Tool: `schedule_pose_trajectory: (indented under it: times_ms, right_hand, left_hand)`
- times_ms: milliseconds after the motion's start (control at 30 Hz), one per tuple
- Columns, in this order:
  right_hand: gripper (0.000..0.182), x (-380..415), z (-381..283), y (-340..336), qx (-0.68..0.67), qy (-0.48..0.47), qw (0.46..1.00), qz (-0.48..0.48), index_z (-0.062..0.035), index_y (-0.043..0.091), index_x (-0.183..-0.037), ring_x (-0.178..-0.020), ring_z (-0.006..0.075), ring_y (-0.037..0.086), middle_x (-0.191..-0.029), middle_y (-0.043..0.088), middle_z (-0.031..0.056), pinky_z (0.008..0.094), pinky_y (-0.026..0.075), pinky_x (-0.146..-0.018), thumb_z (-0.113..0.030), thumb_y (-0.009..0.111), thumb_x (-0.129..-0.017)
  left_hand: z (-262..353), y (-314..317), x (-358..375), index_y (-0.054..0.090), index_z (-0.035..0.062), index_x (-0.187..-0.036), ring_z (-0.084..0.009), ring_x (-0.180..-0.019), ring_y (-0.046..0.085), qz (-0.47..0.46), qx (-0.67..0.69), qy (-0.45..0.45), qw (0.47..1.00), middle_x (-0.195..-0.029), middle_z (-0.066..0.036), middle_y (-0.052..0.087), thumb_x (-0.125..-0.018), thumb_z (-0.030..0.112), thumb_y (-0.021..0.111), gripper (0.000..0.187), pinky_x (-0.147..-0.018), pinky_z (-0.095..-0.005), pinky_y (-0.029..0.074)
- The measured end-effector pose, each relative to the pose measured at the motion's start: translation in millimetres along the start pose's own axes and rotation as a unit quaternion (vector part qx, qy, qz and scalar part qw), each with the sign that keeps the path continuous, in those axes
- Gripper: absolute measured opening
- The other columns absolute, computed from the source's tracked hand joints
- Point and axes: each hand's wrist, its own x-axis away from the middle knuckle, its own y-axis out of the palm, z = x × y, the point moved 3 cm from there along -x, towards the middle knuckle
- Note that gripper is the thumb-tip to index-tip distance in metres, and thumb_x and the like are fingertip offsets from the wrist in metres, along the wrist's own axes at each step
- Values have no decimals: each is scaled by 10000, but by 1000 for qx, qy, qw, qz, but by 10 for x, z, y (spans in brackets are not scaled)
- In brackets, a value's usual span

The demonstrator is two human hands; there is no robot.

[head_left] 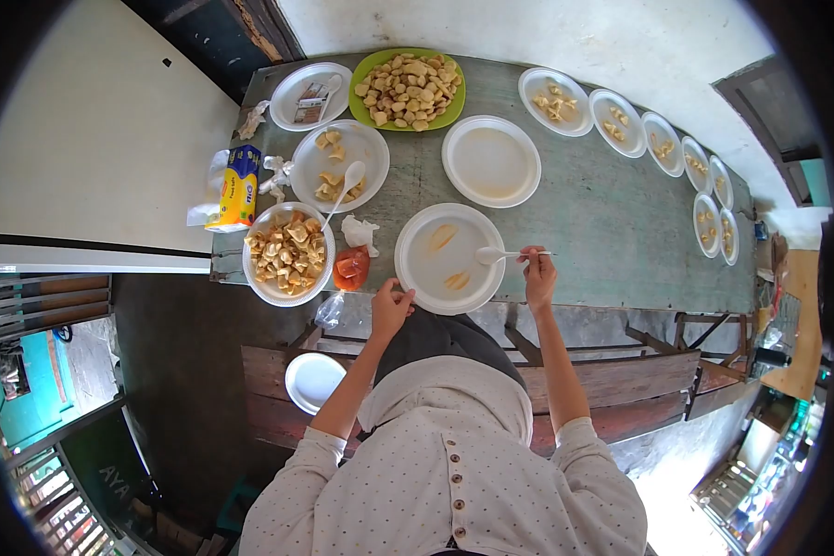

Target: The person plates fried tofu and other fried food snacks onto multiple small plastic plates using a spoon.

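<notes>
A white plate (424, 264) with two brownish smears lies at the table's near edge. My left hand (393, 307) pinches the plate's lower left rim. In my right hand (538, 274) is the handle of a white plastic spoon (491, 255), its bowl over the plate's right side. Behind stands another white plate (491, 162) without food. To the left, a bowl (288, 255) holds cut brown pieces, next to a bag of red sauce (351, 268). A second spoon (353, 176) rests on a plate (372, 148) with some pieces.
A green plate (364, 68) of fried pieces is at the back. A yellow-blue tissue pack (239, 188) and crumpled tissues lie at left. Several plates with small portions, one here (579, 120), curve along the right side. A white plate (313, 382) sits on the bench (602, 382).
</notes>
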Motion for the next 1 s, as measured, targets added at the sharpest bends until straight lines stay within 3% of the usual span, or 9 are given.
schedule_pose_trajectory:
  times_ms: [200,367,433,633,767,1000]
  right_hand:
    - [224,252,7,243,-77,56,993,-66,-28,582,-834,-492,38,369,-643,567,-1,197,307,-452,-187,440,-905]
    - [228,369,130,356,-60,60,991,-103,-28,586,-823,-511,39,386,-642,569,-5,197,321,-476,-184,441,-904]
    - [239,289,231,291,-18,22,997,-67,-40,568,-827,-470,23,343,-665,561,3,176,270,-424,-218,436,-916]
    - [222,-43,81,-13,8,-1,1000,13,-40,578,-821,-486,44,374,-641,562,7,205,315,-451,-193,439,-904]
    - [224,-45,-28,28,5,-11,1000,2,-37,576,-826,-488,44,373,-645,558,3,203,311,-447,-188,431,-906]
    - [232,165,75,193,-41,33,989,-135,-31,568,-827,-490,36,368,-652,552,4,193,300,-447,-188,422,-914]
  left_hand:
    - [-40,-6,-12,478,-44,-1000,-121,-496,584,-3,-9,-3,1000,-631,-104,617,-791,107,608,289,-442,-223,464]
    - [-44,-9,-14,464,-35,-1016,-135,-534,597,-14,-11,-14,1000,-670,-110,618,-796,115,606,302,-475,-232,490]
    - [-44,-4,-10,470,-42,-1018,-127,-516,591,-6,-5,-12,1000,-655,-108,618,-793,116,610,308,-459,-228,477]
    - [-59,-8,-20,481,-47,-1014,-118,-493,584,-1,-2,-5,1000,-640,-104,618,-787,120,618,314,-438,-223,462]
    - [-56,-8,-20,481,-48,-1012,-118,-491,583,3,-12,-1,1000,-631,-104,616,-784,117,621,314,-434,-225,461]
    - [-26,-16,-8,488,-47,-998,-120,-493,584,4,-12,-2,1000,-627,-103,616,-784,112,618,296,-434,-225,460]
